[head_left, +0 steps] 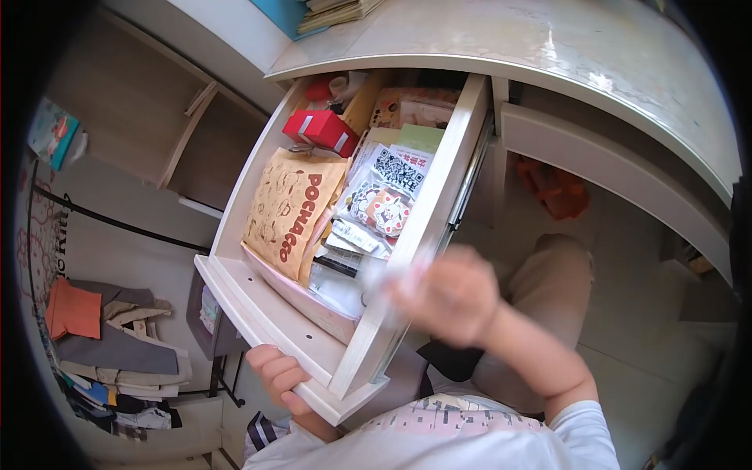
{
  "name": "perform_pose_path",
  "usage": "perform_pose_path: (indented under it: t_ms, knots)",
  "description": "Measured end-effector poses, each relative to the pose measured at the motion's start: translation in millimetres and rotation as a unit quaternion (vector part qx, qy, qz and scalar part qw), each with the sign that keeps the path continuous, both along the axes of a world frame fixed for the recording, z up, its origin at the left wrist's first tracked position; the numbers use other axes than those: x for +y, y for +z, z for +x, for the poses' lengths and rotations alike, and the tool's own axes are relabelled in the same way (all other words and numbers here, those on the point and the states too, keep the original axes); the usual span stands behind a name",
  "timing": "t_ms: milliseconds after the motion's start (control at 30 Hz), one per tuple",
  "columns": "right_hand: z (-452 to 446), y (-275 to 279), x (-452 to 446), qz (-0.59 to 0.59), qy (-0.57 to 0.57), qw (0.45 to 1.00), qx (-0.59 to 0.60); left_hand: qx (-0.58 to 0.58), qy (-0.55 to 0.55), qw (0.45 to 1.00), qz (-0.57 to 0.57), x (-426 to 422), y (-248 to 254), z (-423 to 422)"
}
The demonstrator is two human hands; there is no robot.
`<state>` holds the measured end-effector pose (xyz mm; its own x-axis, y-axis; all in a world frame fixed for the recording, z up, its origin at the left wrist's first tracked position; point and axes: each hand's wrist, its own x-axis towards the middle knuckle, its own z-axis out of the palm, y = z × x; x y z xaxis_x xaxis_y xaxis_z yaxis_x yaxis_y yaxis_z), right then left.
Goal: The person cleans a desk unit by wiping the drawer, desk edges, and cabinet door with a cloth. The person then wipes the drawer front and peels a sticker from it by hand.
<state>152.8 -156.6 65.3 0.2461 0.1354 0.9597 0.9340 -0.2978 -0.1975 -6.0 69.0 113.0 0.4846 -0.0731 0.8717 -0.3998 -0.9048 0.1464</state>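
An open drawer point(368, 360) juts out from the desk. My left hand point(278, 380) has its fingers curled over the top edge of the drawer front. Above the drawer's right side wall is my right hand point(454, 294), smeared by motion, its fingers closed around something small, whitish and see-through that I cannot make out. Inside lie a tan POCHACCO paper bag point(286, 215), a red box point(319, 131) with a light ribbon, clear packets with cartoon dog stickers point(384, 210), and a QR code card point(398, 170).
The desktop point(501, 47) spans the top, with a stack of papers point(337, 14) at its back. An orange object point(552, 188) sits beneath the desk. Folded clothes point(117, 337) and an open cabinet point(133, 94) are on the left. My knee point(560, 290) is beside the drawer.
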Motion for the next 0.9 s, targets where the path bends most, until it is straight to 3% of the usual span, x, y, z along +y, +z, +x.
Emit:
perform_pose_path:
  t_ms: [133,233,433,567,667,767,833,900]
  knots:
    - [100,21,-37,0.022,-0.115,0.975,0.189,0.003,-0.005,1.000,0.007,4,-2,-1]
    - [123,38,-42,0.012,-0.177,0.959,0.222,0.013,-0.006,1.000,0.009,6,-2,-3]
    - [82,16,-14,0.130,-0.143,0.950,0.246,0.019,0.026,0.999,-0.011,-5,2,-3]
    - [16,4,-3,0.137,-0.040,0.962,0.233,0.027,0.024,0.999,-0.006,-6,4,-4]
    - [29,0,-7,0.135,-0.011,0.974,0.183,0.031,0.030,0.999,-0.023,-8,4,-5]
    - [73,5,-14,0.115,-0.141,0.968,0.173,-0.010,0.004,1.000,-0.014,0,-2,-3]
    - [89,13,-13,0.160,-0.162,0.940,0.254,-0.013,-0.015,1.000,-0.008,3,-1,-2]
    - [81,15,-1,0.165,-0.188,0.935,0.251,-0.015,-0.023,1.000,-0.005,6,1,-4]
